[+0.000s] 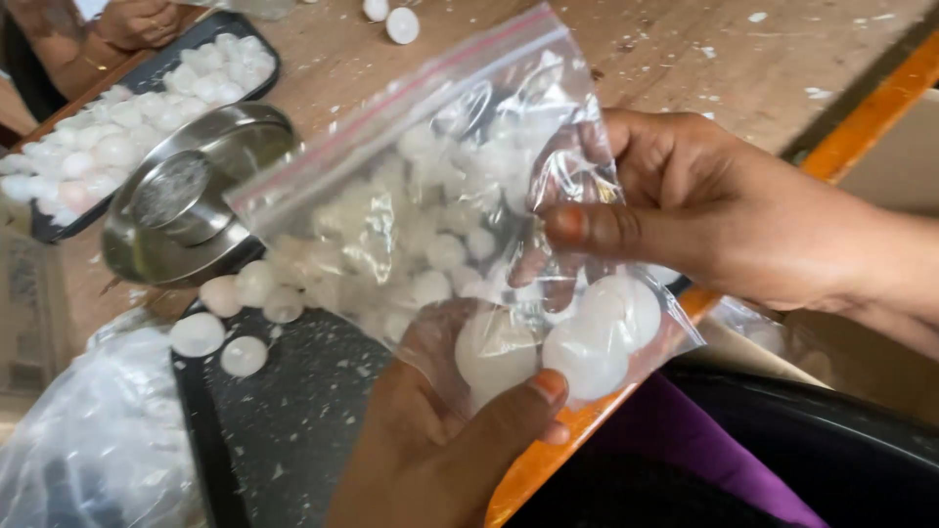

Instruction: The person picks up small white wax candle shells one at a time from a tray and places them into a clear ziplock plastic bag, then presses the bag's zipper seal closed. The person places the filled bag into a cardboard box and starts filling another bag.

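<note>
A clear zip-top plastic bag with a pink seal strip hangs in front of me, holding several white round balls. My left hand cups the bag's lower end from below, thumb pressed on the balls inside. My right hand pinches the bag's right side, thumb on the outside and fingers showing through the plastic. The bag is tilted, its sealed mouth pointing up and to the left.
A black tray under the bag carries loose white balls. A steel lidded bowl stands at left. Another black tray full of white balls lies beyond it, with another person's hand at its far end. A plastic bag lies lower left.
</note>
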